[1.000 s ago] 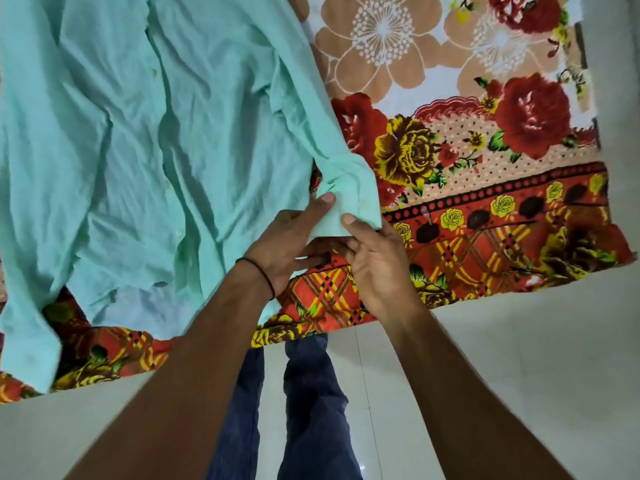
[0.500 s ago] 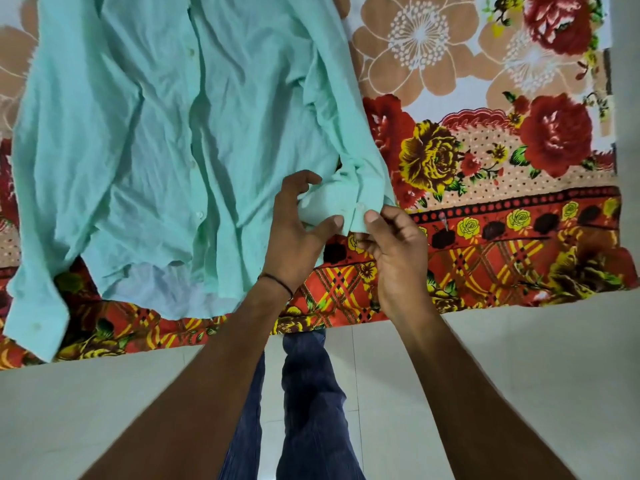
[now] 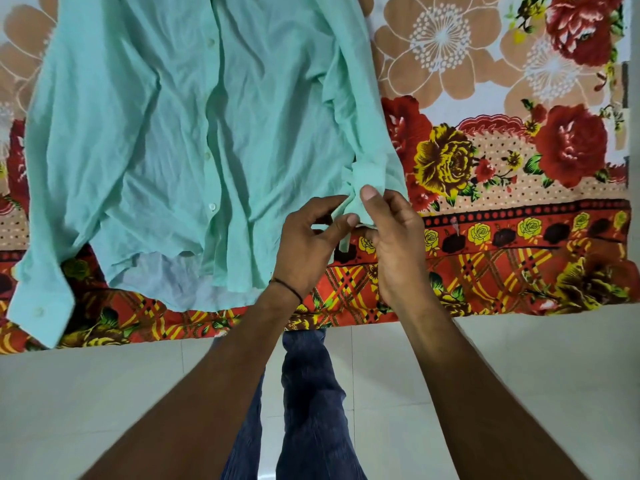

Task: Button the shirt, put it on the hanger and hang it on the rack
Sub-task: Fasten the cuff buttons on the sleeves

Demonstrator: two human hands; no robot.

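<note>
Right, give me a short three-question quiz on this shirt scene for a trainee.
1. Fill in: the shirt lies spread on a floral ____.
2. Which part do the left hand and right hand pinch? A collar; B sleeve cuff; C hem.
3. True or false: the shirt already hangs on a hanger.
Key: 1 sheet; 2 B; 3 false.
</note>
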